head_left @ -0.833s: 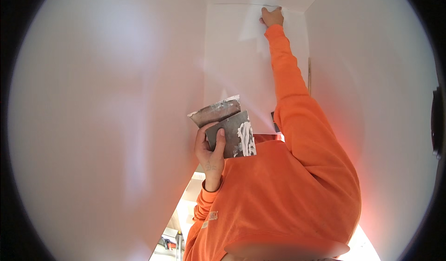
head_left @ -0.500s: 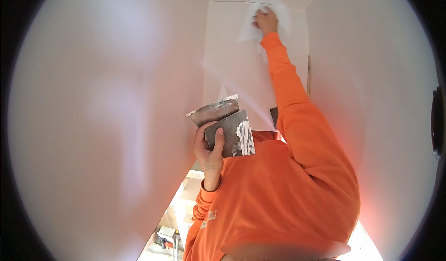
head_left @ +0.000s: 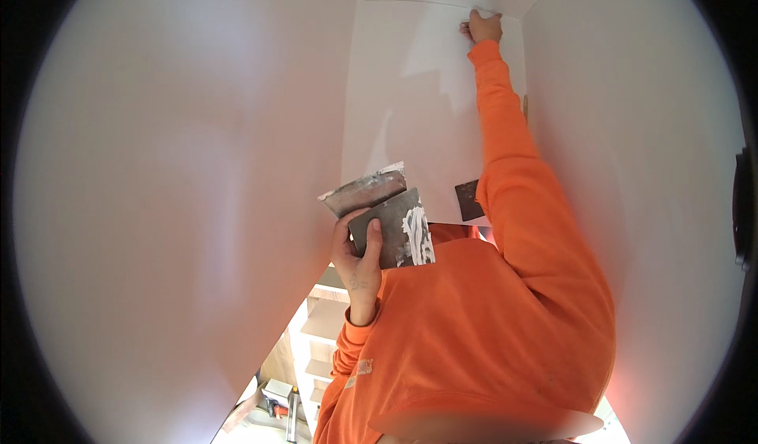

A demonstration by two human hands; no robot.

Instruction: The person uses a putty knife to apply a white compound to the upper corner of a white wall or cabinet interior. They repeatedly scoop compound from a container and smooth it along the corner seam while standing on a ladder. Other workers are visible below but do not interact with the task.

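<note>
My left hand (head_left: pixel 359 258) grips two putty knives in front of my chest. The nearer putty knife (head_left: pixel 387 231) has a dark square blade with white filler smeared along its right edge, and my thumb presses on it. Behind it, the other putty knife (head_left: pixel 365 191) is tilted, with filler along its edge and corner. My right arm is stretched far up, and my right hand (head_left: pixel 483 28) is against the white panel (head_left: pixel 395 73) by its top right corner, beside a thin dark seam (head_left: pixel 410 1). Its fingers are curled in; a pale bit shows at them, too small to name.
Tall white walls stand close on the left (head_left: pixel 197 167) and right (head_left: pixel 632 167). A dark square plate (head_left: pixel 469 200) is by my right upper arm. At lower left are light shelves (head_left: pixel 324 321) and some tools (head_left: pixel 280 408). A dark object (head_left: pixel 742 207) juts in at far right.
My right hand has moved right along the seam toward the corner, uncovering more of the dark square plate. My left hand with the putty knives has stayed nearly still.
</note>
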